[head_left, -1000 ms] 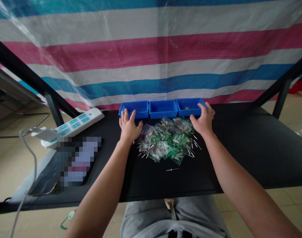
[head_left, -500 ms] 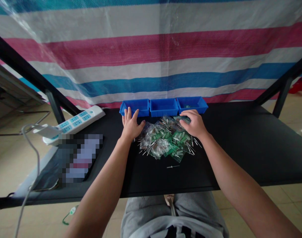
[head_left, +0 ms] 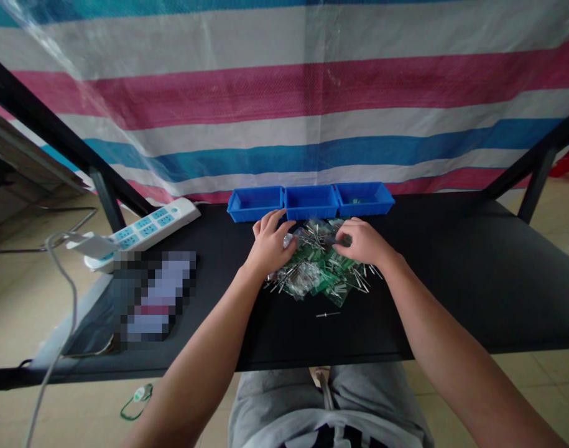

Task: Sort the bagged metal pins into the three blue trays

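Observation:
A heap of small clear and green-tinted plastic bags (head_left: 307, 277) lies on the black table, mixed with thin silvery blind rivets (head_left: 360, 280). Over its left side is my left hand (head_left: 271, 244), fingers apart and thumb spread, beside a crumpled clear bag. At the heap's back right, my right hand (head_left: 362, 241) has its thumb and fingers curled together in a pinch; what lies between the fingertips is too small to make out. One loose blind rivet (head_left: 328, 315) rests in front of the heap.
Behind the heap stand three blue bins: left bin (head_left: 255, 214), middle bin (head_left: 311, 211) and right bin (head_left: 365, 206), the last with a few small pieces inside. A white power strip (head_left: 147, 230) and a blurred-out flat object (head_left: 163, 298) lie to the left. Striped sheeting (head_left: 284, 93) hangs behind.
My left hand has moved right, from beside the left bin onto the heap. My right hand has come down and left from the right bin, its fingers closing over the bags.

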Demonstrator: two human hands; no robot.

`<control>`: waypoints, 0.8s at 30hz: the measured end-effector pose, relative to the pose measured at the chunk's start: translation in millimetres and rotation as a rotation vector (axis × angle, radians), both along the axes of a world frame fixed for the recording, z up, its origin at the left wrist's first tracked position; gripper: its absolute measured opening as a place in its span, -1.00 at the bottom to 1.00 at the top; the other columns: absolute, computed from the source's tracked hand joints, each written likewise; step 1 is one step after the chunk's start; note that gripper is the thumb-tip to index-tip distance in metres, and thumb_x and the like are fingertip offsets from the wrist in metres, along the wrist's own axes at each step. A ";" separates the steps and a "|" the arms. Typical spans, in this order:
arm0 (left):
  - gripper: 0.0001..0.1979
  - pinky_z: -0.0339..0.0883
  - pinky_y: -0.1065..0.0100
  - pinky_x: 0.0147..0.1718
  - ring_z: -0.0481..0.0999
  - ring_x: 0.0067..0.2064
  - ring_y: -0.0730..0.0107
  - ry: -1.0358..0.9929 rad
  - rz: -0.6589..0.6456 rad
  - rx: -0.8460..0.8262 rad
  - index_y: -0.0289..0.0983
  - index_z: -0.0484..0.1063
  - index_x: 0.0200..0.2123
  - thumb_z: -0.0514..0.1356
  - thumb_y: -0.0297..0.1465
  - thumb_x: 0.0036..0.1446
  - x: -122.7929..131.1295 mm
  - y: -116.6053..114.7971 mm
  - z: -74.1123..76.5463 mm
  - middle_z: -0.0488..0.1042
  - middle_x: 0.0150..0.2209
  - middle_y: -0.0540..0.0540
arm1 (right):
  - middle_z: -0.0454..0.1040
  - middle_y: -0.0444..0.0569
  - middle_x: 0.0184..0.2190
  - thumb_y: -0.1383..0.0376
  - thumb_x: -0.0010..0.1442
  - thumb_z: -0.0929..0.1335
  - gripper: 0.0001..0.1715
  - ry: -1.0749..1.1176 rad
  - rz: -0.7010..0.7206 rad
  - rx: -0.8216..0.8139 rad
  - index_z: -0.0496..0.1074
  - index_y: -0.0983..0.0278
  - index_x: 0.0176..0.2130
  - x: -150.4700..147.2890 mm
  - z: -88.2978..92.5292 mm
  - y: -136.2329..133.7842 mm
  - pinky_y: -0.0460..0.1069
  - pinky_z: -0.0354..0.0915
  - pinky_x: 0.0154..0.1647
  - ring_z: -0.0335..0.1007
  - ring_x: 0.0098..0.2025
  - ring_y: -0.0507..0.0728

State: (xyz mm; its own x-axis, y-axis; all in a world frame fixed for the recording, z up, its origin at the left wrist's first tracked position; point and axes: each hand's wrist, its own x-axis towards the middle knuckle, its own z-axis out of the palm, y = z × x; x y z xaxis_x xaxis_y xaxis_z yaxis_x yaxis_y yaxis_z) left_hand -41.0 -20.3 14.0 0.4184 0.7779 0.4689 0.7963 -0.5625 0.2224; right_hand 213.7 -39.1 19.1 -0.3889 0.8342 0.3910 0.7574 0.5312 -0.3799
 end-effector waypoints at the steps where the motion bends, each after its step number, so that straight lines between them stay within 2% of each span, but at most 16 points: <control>1: -0.62 0.09 -0.04 0.13 0.18 0.25 -0.04 0.015 -0.025 0.009 -0.23 0.43 0.02 0.12 -0.27 0.15 1.2 -1.2 -0.1 0.27 0.22 -0.26 | 0.46 -0.02 -0.47 0.34 0.02 0.39 -0.90 0.014 -0.005 -0.004 0.44 0.27 -0.52 -0.3 1.2 -0.5 0.05 0.23 -0.22 0.32 -0.34 0.14; 3: -0.65 0.10 -0.01 0.11 0.22 0.23 -0.01 0.020 -0.061 0.019 -0.22 0.44 0.00 0.11 -0.28 0.17 4.0 -3.1 -0.1 0.32 0.19 -0.24 | 0.46 -0.02 -0.48 0.36 0.06 0.34 -0.84 0.100 -0.009 -0.009 0.43 0.27 -0.54 -1.3 4.4 -1.6 0.03 0.24 -0.27 0.33 -0.38 0.12; 6: -0.66 0.12 0.05 0.09 0.30 0.17 0.07 -0.042 -0.094 0.004 -0.22 0.43 0.00 0.10 -0.26 0.19 8.8 -5.7 0.8 0.42 0.10 -0.21 | 0.45 -0.05 -0.50 0.27 0.12 0.33 -0.80 0.352 -0.055 -0.060 0.45 0.28 -0.49 -5.6 9.3 -3.4 -0.01 0.22 -0.40 0.31 -0.47 0.07; 10: -0.63 0.15 0.11 0.04 0.42 0.04 0.17 -0.179 -0.152 -0.080 -0.24 0.38 0.04 0.07 -0.21 0.23 15.3 -10.5 3.7 0.52 -0.05 -0.17 | 0.38 -0.15 -0.65 0.05 0.11 0.37 -0.67 0.749 -0.085 -0.311 0.44 0.28 -0.43 -20.4 9.4 -6.0 -0.07 0.12 -0.60 0.21 -0.63 0.00; 13: -0.59 0.17 0.13 0.01 0.47 -0.03 0.18 -0.211 -0.225 -0.116 -0.26 0.36 0.04 0.09 -0.18 0.22 19.3 -15.0 6.3 0.54 -0.10 -0.17 | 0.34 -0.19 -0.72 -0.03 0.05 0.41 -0.59 0.911 -0.030 -0.505 0.42 0.28 -0.43 -35.6 6.0 -8.0 -0.10 0.02 -0.71 0.14 -0.73 -0.03; 15: -0.61 0.20 0.15 -0.01 0.50 -0.08 0.20 -0.222 -0.241 -0.099 -0.29 0.39 0.00 0.12 -0.19 0.19 21.4 -17.2 7.0 0.54 -0.14 -0.17 | 0.39 -0.17 -0.69 -0.04 -0.02 0.44 -0.57 0.974 0.009 -0.554 0.41 0.28 -0.41 -44.1 4.2 -9.0 -0.10 0.03 -0.73 0.15 -0.74 -0.04; 18: -0.73 0.23 0.19 -0.06 0.52 -0.16 0.27 -0.274 -0.225 -0.056 -0.27 0.43 -0.10 0.15 -0.27 0.18 23.5 -17.8 6.2 0.56 -0.22 -0.13 | 0.44 -0.15 -0.65 0.01 -0.10 0.50 -0.57 1.029 0.049 -0.561 0.42 0.27 -0.39 -50.6 3.3 -9.5 -0.08 0.16 -0.68 0.26 -0.69 0.00; 20: -0.83 0.25 0.21 -0.07 0.52 -0.14 0.29 -0.313 -0.225 -0.016 -0.24 0.46 -0.20 0.15 -0.34 0.17 24.4 -17.1 4.8 0.55 -0.20 -0.11 | 0.49 -0.10 -0.58 0.07 -0.13 0.52 -0.63 1.014 0.065 -0.530 0.43 0.27 -0.43 -50.9 3.6 -9.6 -0.05 0.25 -0.60 0.33 -0.62 0.02; 24: -0.90 0.26 0.18 -0.03 0.47 -0.01 0.25 -0.335 -0.200 0.059 -0.21 0.51 -0.38 0.18 -0.46 0.10 25.2 -16.1 1.7 0.48 -0.03 -0.13 | 0.57 0.00 -0.28 0.16 -0.13 0.52 -0.72 0.958 0.086 -0.404 0.43 0.26 -0.58 -47.1 3.7 -9.2 0.05 0.39 -0.23 0.49 -0.27 0.13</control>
